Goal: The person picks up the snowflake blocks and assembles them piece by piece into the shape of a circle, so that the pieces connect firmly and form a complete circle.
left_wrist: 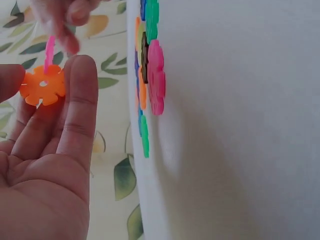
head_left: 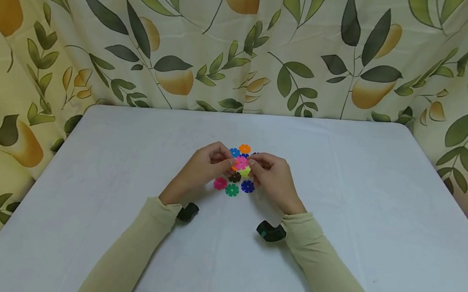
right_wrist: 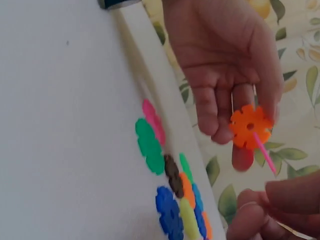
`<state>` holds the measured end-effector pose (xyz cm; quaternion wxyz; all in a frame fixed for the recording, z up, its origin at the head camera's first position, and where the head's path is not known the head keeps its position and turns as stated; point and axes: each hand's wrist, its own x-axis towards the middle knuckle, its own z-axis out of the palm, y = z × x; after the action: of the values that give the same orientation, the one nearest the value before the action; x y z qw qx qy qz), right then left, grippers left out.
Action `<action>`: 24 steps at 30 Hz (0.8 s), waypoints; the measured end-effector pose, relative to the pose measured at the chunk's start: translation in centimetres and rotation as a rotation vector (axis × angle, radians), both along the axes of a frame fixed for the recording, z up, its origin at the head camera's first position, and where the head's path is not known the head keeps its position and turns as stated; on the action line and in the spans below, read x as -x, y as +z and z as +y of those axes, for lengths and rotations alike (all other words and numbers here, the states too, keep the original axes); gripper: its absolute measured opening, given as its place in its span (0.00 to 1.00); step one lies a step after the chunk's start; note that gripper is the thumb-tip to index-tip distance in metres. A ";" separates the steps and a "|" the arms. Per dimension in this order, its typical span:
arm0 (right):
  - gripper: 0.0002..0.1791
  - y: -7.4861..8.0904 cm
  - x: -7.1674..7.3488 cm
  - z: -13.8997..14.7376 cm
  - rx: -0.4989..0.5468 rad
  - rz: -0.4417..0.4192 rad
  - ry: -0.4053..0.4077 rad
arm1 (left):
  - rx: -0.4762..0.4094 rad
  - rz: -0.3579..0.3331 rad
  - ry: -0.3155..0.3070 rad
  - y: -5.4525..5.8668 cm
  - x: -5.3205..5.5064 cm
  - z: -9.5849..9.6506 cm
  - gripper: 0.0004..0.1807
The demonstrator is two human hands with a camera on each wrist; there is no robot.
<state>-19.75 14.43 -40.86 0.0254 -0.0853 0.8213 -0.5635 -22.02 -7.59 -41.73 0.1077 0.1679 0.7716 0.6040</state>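
Between finger and thumb, my left hand (head_left: 202, 169) pinches an orange flower-shaped plastic disc (left_wrist: 42, 85). A pink disc (right_wrist: 265, 153) of the same kind stands edge-on against the orange one, joined near its middle. Bent fingers of my right hand (head_left: 274, 177) are close to the pink disc's free edge; whether they pinch it I cannot make out. Beneath both hands, several loose discs lie on the table, among them a green one (head_left: 232, 189), a dark blue one (head_left: 248, 186), a brown one (head_left: 235, 177) and a deep pink one (head_left: 220, 183).
A white cloth covers the table (head_left: 112, 229). Black wrist cameras are at the left cuff (head_left: 187, 212) and right cuff (head_left: 271, 232). Behind the far edge hangs a leaf-and-fruit patterned curtain (head_left: 231, 39), which also runs down both sides.
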 end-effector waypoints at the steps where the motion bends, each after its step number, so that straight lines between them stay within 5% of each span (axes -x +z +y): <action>1: 0.12 -0.1 0.0 0.1 -0.015 -0.004 0.002 | 0.000 -0.006 0.007 0.0 0.1 -0.1 0.08; 12: 0.08 -1.2 0.7 0.8 -0.355 0.062 0.177 | -0.052 -0.053 0.009 -0.3 0.5 -0.7 0.09; 24: 0.11 -0.9 0.7 1.0 -0.499 0.038 0.277 | -0.018 -0.075 0.003 -0.3 0.6 -0.8 0.13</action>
<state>-20.43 15.38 -41.80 0.1070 -0.1986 0.9153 -0.3336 -22.61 -8.38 -42.06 0.1342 0.1449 0.7618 0.6169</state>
